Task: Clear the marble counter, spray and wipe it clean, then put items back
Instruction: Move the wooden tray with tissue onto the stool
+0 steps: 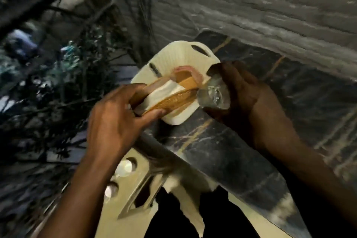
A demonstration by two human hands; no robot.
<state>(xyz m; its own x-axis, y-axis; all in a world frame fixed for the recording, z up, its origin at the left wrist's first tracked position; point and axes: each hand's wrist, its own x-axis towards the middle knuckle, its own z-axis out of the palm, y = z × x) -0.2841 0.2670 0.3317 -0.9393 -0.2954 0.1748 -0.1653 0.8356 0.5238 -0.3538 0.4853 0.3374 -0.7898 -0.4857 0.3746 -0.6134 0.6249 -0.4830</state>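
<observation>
A cream ribbed tray with slot handles sits at the left end of the dark marble counter. Over it, my left hand grips a tan woven holder with white napkins in it. My right hand holds a clear glass tilted on its side, its mouth next to the holder above the tray's right edge. The view is blurred and dim.
A grey brick wall runs behind the counter. Dark leafy branches fill the left side. Below the counter's front edge is a cream cabinet front with round knobs and cut-out shapes.
</observation>
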